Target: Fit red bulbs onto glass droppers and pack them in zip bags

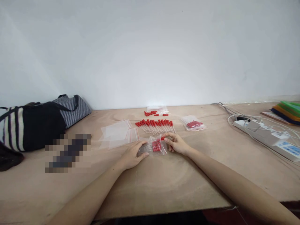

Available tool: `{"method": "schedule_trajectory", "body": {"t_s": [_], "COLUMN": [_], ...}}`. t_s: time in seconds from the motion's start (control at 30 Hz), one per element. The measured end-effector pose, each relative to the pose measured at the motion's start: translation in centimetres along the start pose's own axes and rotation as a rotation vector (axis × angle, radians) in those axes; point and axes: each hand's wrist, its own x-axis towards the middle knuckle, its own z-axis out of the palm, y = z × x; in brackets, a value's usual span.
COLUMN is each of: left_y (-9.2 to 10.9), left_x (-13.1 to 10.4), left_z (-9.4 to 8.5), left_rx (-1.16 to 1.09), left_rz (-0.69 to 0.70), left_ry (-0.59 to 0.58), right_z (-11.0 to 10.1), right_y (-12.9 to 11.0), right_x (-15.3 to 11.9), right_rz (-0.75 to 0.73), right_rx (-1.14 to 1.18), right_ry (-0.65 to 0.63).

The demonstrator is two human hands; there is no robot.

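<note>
On the table before me lies a clear zip bag [156, 145] with several red-bulbed droppers inside. My left hand [134, 153] grips the bag's left end between thumb and fingers. At the bag's right edge, my right hand [173, 143] is closed on the red bulb of a dropper [163, 138]; its tube, toward the bag, is hard to make out. Just behind the bag is a row of droppers [156, 125], red bulbs pointing away from me. Flat empty zip bags [117, 132] overlap to the left of it.
A filled bag of red bulbs [194, 123] lies right of the row. Loose red bulbs [150, 113] and a plastic bag [161, 109] are near the wall. Power strips [264, 134] with cables and coloured folders [287, 111] stand right. A black striped bag [44, 122] is left, near a blurred-out object [70, 151].
</note>
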Motion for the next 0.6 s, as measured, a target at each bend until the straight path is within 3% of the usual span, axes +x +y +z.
{"method": "schedule_trajectory", "body": {"t_s": [0.2,0.5,0.6], "left_y": [0.0,0.2,0.2], "left_x": [0.0,0.0,0.0], "left_z": [0.0,-0.2,-0.2], "left_rx": [-0.003,0.008,0.008], "left_rz": [0.016,-0.009,0.007], "left_ry": [0.002,-0.008,-0.008], "right_z": [0.8,1.2,0.8], "right_y": [0.3,1.1,1.4], "right_x": [1.3,1.7,1.7], "right_rz": [-0.003,-0.027,-0.056], "right_rx": [-0.024,0.065,0.027], "right_ry": [-0.054,0.245,0.205]}}
